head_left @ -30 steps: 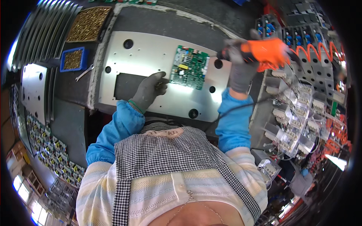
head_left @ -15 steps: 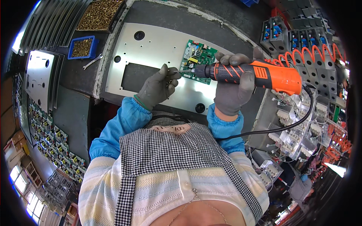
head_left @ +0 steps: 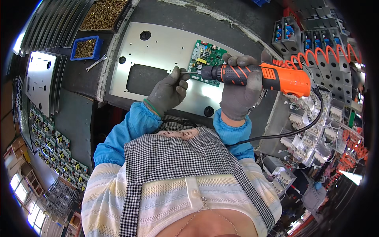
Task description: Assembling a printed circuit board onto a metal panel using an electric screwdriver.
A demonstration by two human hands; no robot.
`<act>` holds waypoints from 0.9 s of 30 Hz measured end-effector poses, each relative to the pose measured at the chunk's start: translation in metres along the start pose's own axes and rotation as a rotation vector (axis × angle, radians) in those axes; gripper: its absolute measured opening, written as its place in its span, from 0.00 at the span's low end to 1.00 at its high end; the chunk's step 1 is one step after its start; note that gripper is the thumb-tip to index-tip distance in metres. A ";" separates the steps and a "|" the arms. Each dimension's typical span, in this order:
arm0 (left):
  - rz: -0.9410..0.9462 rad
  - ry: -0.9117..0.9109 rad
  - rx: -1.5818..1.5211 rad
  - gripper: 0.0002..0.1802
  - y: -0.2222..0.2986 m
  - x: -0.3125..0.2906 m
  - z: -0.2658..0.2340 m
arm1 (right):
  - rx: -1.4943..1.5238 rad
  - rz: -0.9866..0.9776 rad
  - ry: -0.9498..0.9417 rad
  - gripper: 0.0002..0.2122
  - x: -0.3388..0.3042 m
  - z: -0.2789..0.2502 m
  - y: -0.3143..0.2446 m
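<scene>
My right hand (head_left: pixel 241 89), in a grey glove, is wrapped round an orange and black electric screwdriver (head_left: pixel 284 79) held level, its bit pointing left. My left hand (head_left: pixel 169 91), gloved too, is closed with thumb and forefinger at the tip of the bit (head_left: pixel 189 72). Whether a small screw sits between those fingers is too small to tell. Under the tool's front end, a green circuit board (head_left: pixel 214 57) lies on the right part of a silver metal plate (head_left: pixel 158 51). The plate has round holes and a rectangular cutout.
A blue tray (head_left: pixel 96 48) of small brass parts and a larger box (head_left: pixel 122 19) of them stand at the far left, near a wrench (head_left: pixel 96 63). Stacked metal plates (head_left: pixel 38 79) and circuit boards (head_left: pixel 59 154) are at left. A black cable (head_left: pixel 294 133) trails from the screwdriver; an orange coiled hose (head_left: pixel 316 55) hangs right.
The screwdriver and my right hand have shifted slightly left. My left thumb and forefinger have closed in at the bit's tip. The board and plate look nearly unchanged.
</scene>
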State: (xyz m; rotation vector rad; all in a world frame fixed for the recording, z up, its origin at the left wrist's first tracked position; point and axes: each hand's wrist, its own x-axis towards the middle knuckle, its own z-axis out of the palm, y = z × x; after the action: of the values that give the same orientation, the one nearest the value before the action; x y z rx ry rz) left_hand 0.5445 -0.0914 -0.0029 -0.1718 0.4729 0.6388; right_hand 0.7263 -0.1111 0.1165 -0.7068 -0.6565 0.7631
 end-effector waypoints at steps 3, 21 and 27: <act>0.001 -0.006 -0.042 0.14 0.000 0.001 0.002 | -0.116 -0.031 0.070 0.30 0.001 -0.003 0.004; -0.040 0.001 -0.215 0.17 -0.011 0.015 -0.013 | -0.164 -0.020 0.207 0.35 -0.003 -0.008 0.016; -0.028 0.025 -0.183 0.17 -0.011 0.013 -0.013 | -0.158 -0.025 0.185 0.35 -0.003 -0.008 0.015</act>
State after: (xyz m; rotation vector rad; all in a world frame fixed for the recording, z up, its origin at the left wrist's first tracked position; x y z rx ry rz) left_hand 0.5558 -0.0973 -0.0209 -0.3598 0.4349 0.6531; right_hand 0.7245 -0.1081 0.0995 -0.9009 -0.5604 0.6182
